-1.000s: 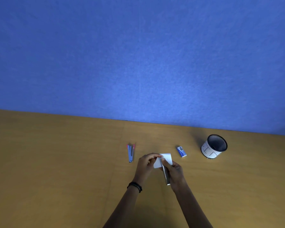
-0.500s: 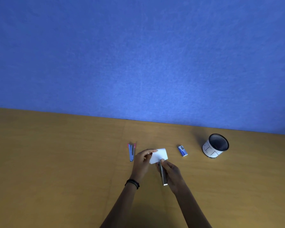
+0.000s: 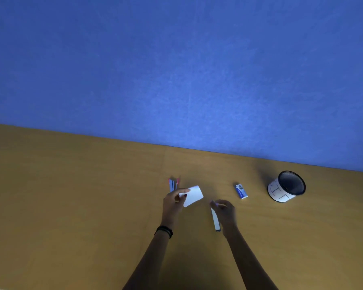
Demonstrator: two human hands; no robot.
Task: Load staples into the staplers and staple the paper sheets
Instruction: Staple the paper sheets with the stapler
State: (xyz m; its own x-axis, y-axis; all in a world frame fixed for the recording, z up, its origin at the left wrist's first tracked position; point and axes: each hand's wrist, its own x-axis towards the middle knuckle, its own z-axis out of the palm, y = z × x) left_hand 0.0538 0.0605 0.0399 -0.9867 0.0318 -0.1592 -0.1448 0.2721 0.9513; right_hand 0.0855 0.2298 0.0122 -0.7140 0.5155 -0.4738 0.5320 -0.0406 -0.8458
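My left hand (image 3: 173, 203) pinches a small stack of white paper sheets (image 3: 193, 195) by its left edge, just above the wooden table (image 3: 71, 206). My right hand (image 3: 225, 213) grips a slim silver stapler (image 3: 215, 219), held lengthwise and a short way to the right of the paper. A second stapler (image 3: 173, 184), pink and blue, lies on the table just behind my left hand, partly hidden by it. A small blue and white staple box (image 3: 241, 191) rests on the table to the right of my right hand.
A black mesh pen cup (image 3: 286, 189) wrapped in white paper stands at the right, near the blue wall (image 3: 176, 70) that runs along the table's far edge. A black band circles my left wrist.
My hands have parted: the right hand pulled the silver stapler off the paper and moved right, while the left hand kept the sheets and turned them flatter.
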